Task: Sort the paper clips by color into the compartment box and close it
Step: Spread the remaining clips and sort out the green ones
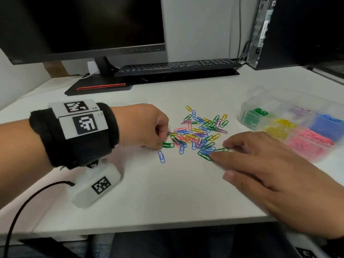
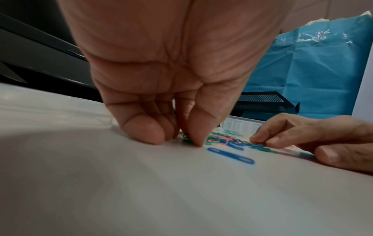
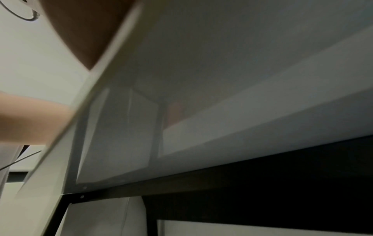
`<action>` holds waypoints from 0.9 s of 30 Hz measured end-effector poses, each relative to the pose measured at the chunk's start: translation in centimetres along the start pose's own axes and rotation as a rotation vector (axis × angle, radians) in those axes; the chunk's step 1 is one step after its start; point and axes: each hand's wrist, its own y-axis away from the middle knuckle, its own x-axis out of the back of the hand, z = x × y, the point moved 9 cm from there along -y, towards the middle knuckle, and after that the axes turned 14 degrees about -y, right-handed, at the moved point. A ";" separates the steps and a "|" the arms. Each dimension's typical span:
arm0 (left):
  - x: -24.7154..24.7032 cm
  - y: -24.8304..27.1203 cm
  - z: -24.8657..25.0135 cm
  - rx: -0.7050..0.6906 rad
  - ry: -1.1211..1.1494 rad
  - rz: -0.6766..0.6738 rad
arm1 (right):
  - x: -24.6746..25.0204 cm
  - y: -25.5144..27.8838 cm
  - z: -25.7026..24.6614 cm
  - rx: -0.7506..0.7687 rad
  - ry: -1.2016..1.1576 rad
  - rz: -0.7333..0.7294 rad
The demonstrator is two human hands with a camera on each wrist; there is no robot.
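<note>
A pile of mixed coloured paper clips (image 1: 199,135) lies on the white desk (image 1: 149,202). My left hand (image 1: 160,141) is at the pile's left edge, fingers curled down, thumb and fingertips pinching a green clip (image 1: 168,145) against the desk; the left wrist view shows the left hand (image 2: 181,141) the same way. My right hand (image 1: 219,153) lies flat at the pile's near right, its fingertips pressing on green clips (image 1: 221,149). One blue clip (image 1: 161,156) lies apart. The clear compartment box (image 1: 247,110) stands open at the right, with green, yellow, pink, blue and purple clips in separate compartments. The right wrist view shows only the desk's underside.
A monitor (image 1: 83,25) on its stand, a black keyboard (image 1: 176,66) and a computer tower (image 1: 297,30) line the back of the desk. The desk's front edge (image 1: 149,228) is close to my body. A black cable (image 1: 28,202) hangs from my left wrist.
</note>
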 end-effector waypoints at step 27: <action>0.3 0.5 1.3 -0.007 -0.144 0.056 | 0.2 2.3 -0.2 0.126 0.036 -0.031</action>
